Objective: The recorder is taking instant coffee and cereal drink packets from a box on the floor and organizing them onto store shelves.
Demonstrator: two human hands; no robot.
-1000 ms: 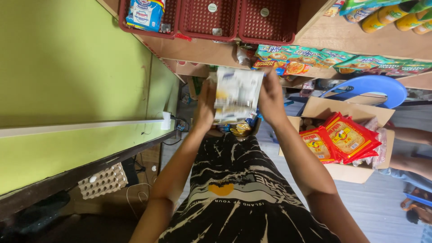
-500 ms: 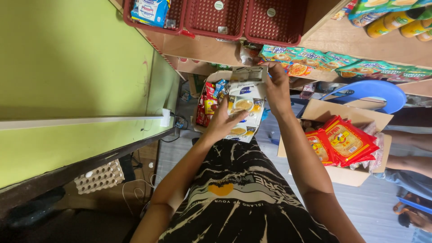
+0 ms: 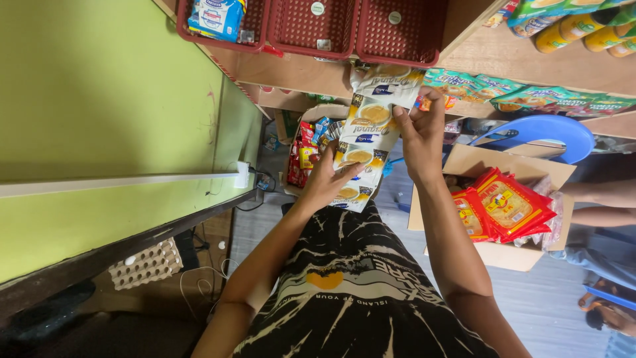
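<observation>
A small shop with green wall and wooden shelves. The strip of joined white-and-gold sachets [image 3: 368, 139], bunched a second ago, now hangs unfolded: right hand [image 3: 419, 136] fingers pinch its top, left hand [image 3: 326, 180] fingers spread flat against its lower end.

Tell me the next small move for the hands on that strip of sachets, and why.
Probably slide the left hand further down the strip of white and gold sachets to steady its loose lower end. The right hand pinches the strip near its top, below the red baskets, while the left only rests its fingers on the lower sachets, so the bottom hangs free.
</observation>
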